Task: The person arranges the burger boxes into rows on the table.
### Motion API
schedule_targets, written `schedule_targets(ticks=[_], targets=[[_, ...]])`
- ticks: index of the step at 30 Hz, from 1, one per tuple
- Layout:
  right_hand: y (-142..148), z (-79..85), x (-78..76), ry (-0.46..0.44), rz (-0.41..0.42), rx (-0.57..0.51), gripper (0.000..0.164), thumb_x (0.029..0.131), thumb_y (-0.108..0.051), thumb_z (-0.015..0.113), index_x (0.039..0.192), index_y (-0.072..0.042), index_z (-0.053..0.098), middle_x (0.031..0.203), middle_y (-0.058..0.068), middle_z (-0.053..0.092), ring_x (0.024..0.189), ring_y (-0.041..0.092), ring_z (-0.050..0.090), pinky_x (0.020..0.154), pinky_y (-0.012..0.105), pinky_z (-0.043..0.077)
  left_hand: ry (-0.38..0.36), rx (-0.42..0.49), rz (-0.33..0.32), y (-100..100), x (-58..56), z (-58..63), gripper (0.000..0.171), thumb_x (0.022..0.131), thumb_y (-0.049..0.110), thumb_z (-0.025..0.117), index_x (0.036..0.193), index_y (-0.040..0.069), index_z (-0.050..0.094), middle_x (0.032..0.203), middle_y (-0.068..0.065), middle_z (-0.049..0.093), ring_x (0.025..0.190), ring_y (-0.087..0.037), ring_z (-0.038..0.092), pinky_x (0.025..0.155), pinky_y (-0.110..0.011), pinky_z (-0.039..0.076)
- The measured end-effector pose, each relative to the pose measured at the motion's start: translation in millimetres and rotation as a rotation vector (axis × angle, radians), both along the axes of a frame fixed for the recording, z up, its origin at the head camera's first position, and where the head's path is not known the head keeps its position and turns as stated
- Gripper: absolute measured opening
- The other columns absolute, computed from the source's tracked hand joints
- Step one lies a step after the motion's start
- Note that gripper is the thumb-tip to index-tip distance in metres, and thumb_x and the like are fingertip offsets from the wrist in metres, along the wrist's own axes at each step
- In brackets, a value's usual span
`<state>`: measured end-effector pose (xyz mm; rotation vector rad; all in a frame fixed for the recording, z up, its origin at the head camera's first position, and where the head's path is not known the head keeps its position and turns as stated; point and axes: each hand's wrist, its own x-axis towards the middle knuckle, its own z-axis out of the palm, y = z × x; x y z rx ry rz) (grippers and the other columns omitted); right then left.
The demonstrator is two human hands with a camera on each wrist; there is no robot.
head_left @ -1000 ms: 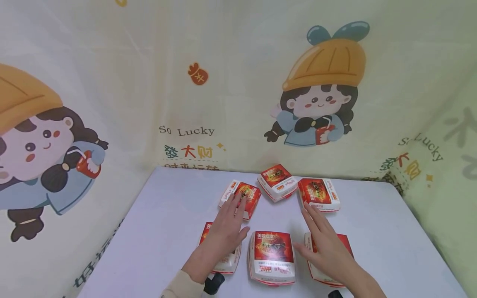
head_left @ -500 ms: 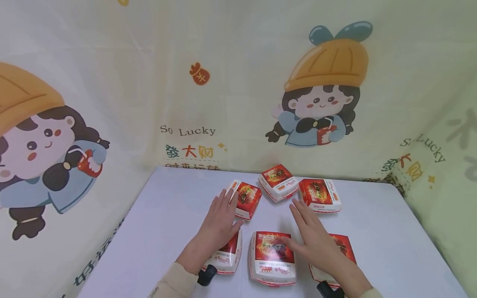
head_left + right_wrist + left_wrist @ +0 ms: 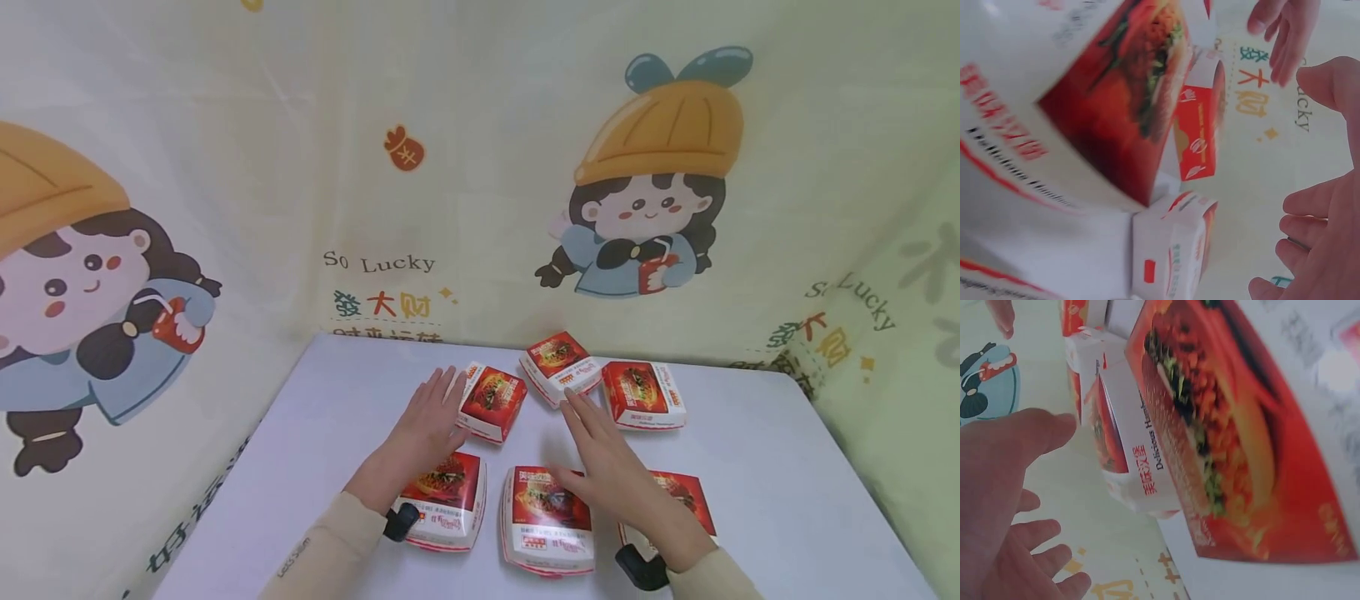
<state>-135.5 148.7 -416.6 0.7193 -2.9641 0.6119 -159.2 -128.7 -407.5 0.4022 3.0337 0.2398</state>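
Observation:
Red-and-white burger boxes lie in two rows on the white table. My left hand (image 3: 423, 421), fingers straight, is over the gap between the front left box (image 3: 446, 487) and the back left box (image 3: 493, 400), holding nothing. My right hand (image 3: 611, 458) reaches between the front middle box (image 3: 543, 529) and the partly hidden front right box (image 3: 688, 500). Its fingers are extended and point at the back middle box (image 3: 558, 358); whether they touch it I cannot tell. In the wrist views, the left hand (image 3: 1016, 456) and right hand (image 3: 1329, 200) show spread, bare fingers.
The back right box (image 3: 645, 393) stands beside the back middle one. A cartoon-printed curtain (image 3: 480, 208) hangs behind the table (image 3: 765, 467). Black straps (image 3: 642, 571) sit on both wrists.
Both hands have drifted left and slightly forward, uncovering more of the front left and back right boxes. The boxes stay where they were.

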Motion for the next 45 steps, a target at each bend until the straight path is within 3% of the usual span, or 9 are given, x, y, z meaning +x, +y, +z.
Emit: schedule_targets(ticks=[4, 9, 21, 30, 34, 40, 45], targets=[[-9, 5.3, -6.5, -0.014, 0.001, -0.009, 0.089, 0.086, -0.048, 0.072, 0.154, -0.005, 0.033, 0.164, 0.012, 0.026, 0.150, 0.037, 0.024, 0.114, 0.065, 0.031, -0.034, -0.006, -0.041, -2, -7.2, 4.0, 0.093, 0.088, 0.030, 0.075, 0.158, 0.008, 0.018, 0.166, -0.013, 0.017, 0.154, -0.033, 0.012, 0.124, -0.050, 0.023], [-22, 6.6, -15.1, -0.067, 0.009, -0.029, 0.091, 0.087, -0.048, 0.071, 0.157, -0.010, 0.027, 0.165, 0.010, 0.023, 0.151, 0.034, 0.023, 0.113, 0.060, 0.036, -0.081, 0.017, -0.081, -5, -16.4, 4.5, 0.097, 0.085, 0.023, 0.078, 0.159, 0.011, 0.017, 0.167, -0.010, 0.016, 0.155, -0.030, 0.011, 0.124, -0.047, 0.023], [-43, 4.3, -32.6, -0.161, 0.023, -0.065, 0.090, 0.091, -0.041, 0.070, 0.159, -0.012, 0.019, 0.166, 0.012, 0.019, 0.152, 0.034, 0.020, 0.117, 0.056, 0.033, -0.152, -0.034, -0.113, -8, -43.3, 6.9, 0.094, 0.087, 0.025, 0.075, 0.160, 0.015, 0.017, 0.167, -0.007, 0.016, 0.156, -0.028, 0.010, 0.125, -0.045, 0.021], [-65, 1.9, -42.6, -0.185, 0.025, -0.099, 0.082, 0.090, -0.031, 0.073, 0.153, 0.000, 0.031, 0.163, 0.016, 0.023, 0.151, 0.035, 0.022, 0.116, 0.054, 0.036, -0.194, -0.085, -0.143, -3, -59.8, 8.5, 0.104, 0.079, 0.026, 0.084, 0.159, 0.017, 0.020, 0.166, -0.006, 0.020, 0.155, -0.028, 0.014, 0.125, -0.043, 0.022], [-78, -1.3, -47.7, -0.190, 0.040, -0.070, 0.081, 0.089, -0.032, 0.074, 0.151, 0.002, 0.034, 0.162, 0.017, 0.027, 0.150, 0.036, 0.025, 0.116, 0.054, 0.036, -0.202, -0.122, -0.137, 2, -63.6, 7.2, 0.106, 0.076, 0.026, 0.086, 0.159, 0.017, 0.021, 0.166, -0.005, 0.021, 0.154, -0.027, 0.016, 0.125, -0.042, 0.024], [-92, -6.4, -51.3, -0.218, 0.062, -0.010, 0.080, 0.090, -0.033, 0.072, 0.152, 0.001, 0.033, 0.158, 0.018, 0.032, 0.147, 0.035, 0.030, 0.117, 0.052, 0.035, -0.239, -0.095, -0.138, 12, -65.3, 3.1, 0.106, 0.076, 0.022, 0.086, 0.159, 0.018, 0.020, 0.167, -0.004, 0.019, 0.155, -0.026, 0.014, 0.125, -0.044, 0.022], [-98, -8.7, -51.3, -0.248, 0.087, -0.004, 0.074, 0.092, -0.030, 0.069, 0.150, 0.002, 0.036, 0.159, 0.017, 0.031, 0.148, 0.034, 0.031, 0.119, 0.050, 0.034, -0.249, -0.122, -0.117, 18, -64.5, 1.7, 0.107, 0.077, 0.019, 0.086, 0.160, 0.021, 0.018, 0.168, -0.001, 0.016, 0.155, -0.024, 0.013, 0.125, -0.044, 0.021]])
